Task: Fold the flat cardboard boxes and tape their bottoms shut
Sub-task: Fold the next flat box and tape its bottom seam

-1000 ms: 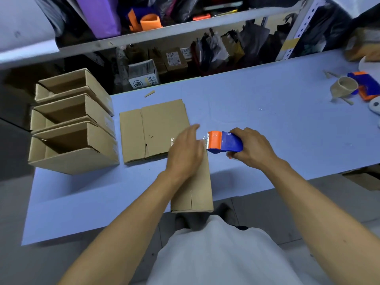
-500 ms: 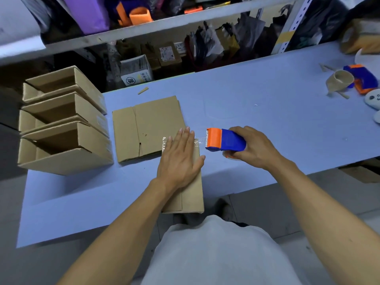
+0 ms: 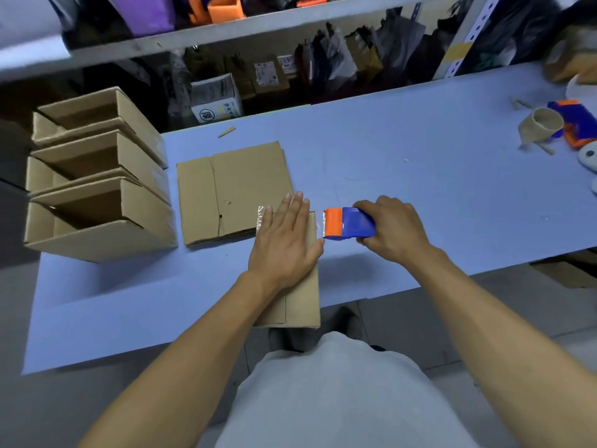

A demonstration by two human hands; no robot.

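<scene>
left hand (image 3: 286,240): flat, fingers straight, pressing brown cardboard box (image 3: 298,299)
right hand (image 3: 392,231): gripping blue-orange plastic tape dispenser (image 3: 347,223)
clear tape (image 3: 261,218): glossy strip across box end

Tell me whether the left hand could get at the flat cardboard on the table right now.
Probably yes. The flat cardboard lies uncovered just left of the left hand, with nothing between them. That hand presses flat on the box being taped, so it must let go first.

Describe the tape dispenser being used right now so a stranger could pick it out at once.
Start at the blue table and find the box overhanging its near edge. Just right of it, the right hand grips the tape dispenser, blue-bodied with an orange front. A similar blue and orange second dispenser lies untouched at the far right, beside a cardboard tape core.
</scene>
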